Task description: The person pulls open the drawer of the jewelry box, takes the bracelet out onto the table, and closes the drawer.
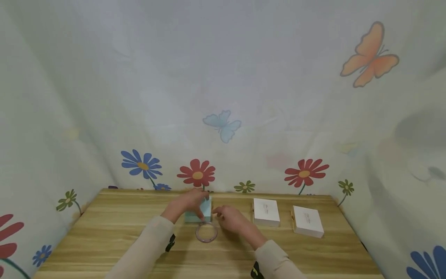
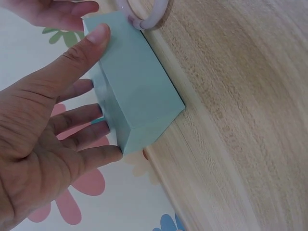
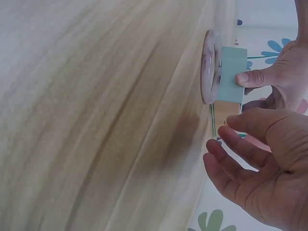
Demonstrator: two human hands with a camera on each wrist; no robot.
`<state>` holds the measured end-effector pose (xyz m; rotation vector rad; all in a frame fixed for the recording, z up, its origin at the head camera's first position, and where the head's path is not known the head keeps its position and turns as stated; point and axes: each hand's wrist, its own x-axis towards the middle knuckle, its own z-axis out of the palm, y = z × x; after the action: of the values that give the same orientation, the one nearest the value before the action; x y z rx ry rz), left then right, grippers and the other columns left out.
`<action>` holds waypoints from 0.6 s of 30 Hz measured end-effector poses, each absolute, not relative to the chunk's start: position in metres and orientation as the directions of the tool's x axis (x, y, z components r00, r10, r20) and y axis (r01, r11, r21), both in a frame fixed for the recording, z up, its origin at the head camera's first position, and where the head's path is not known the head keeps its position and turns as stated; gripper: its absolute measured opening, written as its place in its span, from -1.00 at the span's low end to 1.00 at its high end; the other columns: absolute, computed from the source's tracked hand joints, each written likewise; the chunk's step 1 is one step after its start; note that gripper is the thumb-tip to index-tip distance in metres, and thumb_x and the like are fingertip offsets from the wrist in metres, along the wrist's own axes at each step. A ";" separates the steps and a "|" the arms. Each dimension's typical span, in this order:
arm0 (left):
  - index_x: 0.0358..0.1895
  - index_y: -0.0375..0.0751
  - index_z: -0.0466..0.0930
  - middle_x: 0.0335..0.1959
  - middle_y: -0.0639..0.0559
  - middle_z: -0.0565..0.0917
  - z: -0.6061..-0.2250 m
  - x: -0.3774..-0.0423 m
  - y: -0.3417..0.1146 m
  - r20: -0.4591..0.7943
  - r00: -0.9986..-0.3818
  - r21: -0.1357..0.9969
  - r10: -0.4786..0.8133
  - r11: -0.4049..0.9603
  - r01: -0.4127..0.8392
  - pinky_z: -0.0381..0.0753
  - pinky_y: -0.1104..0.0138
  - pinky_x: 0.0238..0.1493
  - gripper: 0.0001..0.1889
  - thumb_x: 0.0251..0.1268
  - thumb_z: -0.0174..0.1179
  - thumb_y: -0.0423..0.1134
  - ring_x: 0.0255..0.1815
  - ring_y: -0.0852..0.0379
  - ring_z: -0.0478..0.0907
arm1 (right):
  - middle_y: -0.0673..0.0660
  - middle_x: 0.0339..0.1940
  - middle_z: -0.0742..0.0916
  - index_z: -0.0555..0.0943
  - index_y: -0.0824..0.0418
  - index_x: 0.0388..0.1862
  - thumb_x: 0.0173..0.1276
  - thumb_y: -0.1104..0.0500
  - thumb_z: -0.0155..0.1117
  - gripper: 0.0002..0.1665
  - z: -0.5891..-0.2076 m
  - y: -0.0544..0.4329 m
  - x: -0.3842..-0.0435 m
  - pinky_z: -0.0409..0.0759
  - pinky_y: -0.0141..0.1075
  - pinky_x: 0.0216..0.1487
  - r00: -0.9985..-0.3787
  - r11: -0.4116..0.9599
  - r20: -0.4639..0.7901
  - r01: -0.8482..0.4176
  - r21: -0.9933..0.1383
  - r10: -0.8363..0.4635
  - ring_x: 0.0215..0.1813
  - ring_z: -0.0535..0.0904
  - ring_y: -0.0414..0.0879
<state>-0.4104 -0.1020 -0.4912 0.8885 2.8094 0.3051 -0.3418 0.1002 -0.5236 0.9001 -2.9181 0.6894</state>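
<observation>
A pale teal box (image 1: 205,212) stands near the back of the table, in my left hand (image 1: 191,202). In the left wrist view the left thumb (image 2: 98,36) presses the front face of the box, with the other fingers behind it. My right hand (image 1: 231,219) is at the right side of the box, fingers loosely bent. In the right wrist view its thumb and index fingertips (image 3: 233,120) are slightly apart, close to the tan side (image 3: 226,111) of the box. A pale lilac bangle (image 1: 206,241) lies flat before the box.
Two white boxes with small printed lettering lie to the right, a nearer-middle one (image 1: 266,212) and one farther right (image 1: 308,221). The wooden table (image 1: 115,232) meets a white curtain (image 1: 244,77) printed with flowers and butterflies along its back edge.
</observation>
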 end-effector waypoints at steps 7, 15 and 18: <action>0.11 -0.11 0.60 -0.06 0.03 0.56 -0.495 -0.414 -0.101 -0.096 -0.809 0.260 0.580 0.799 0.543 0.60 0.17 0.00 -0.27 -0.23 0.71 -0.01 -0.09 0.06 0.44 | 0.22 -0.08 0.78 0.67 0.34 0.12 0.34 0.46 0.24 -0.62 -0.522 0.096 -0.345 0.67 -0.19 0.02 -0.841 0.742 0.104 -0.521 -0.421 -0.531 -0.01 0.70 0.04; 0.10 -0.12 0.60 -0.07 0.04 0.57 -0.495 -0.414 -0.100 -0.108 -0.813 0.240 0.572 0.809 0.537 0.60 0.18 0.01 -0.27 -0.23 0.70 0.00 -0.08 0.06 0.44 | 0.26 -0.10 0.79 0.68 0.36 0.12 0.35 0.46 0.24 -0.64 -0.525 0.092 -0.350 0.69 -0.16 0.00 -0.851 0.755 0.127 -0.513 -0.408 -0.510 -0.01 0.73 0.09; 0.09 -0.13 0.61 -0.06 0.02 0.57 -0.493 -0.412 -0.100 -0.113 -0.814 0.248 0.570 0.809 0.533 0.60 0.17 0.01 -0.28 -0.23 0.71 -0.03 -0.09 0.05 0.44 | 0.28 -0.09 0.79 0.68 0.36 0.13 0.33 0.48 0.22 -0.61 -0.527 0.090 -0.351 0.70 -0.16 -0.02 -0.850 0.749 0.132 -0.515 -0.417 -0.510 -0.01 0.73 0.11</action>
<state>-0.4119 -0.1000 -0.4933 0.8653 2.8130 0.3065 -0.3505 0.0900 -0.5267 0.8583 -2.9287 0.7026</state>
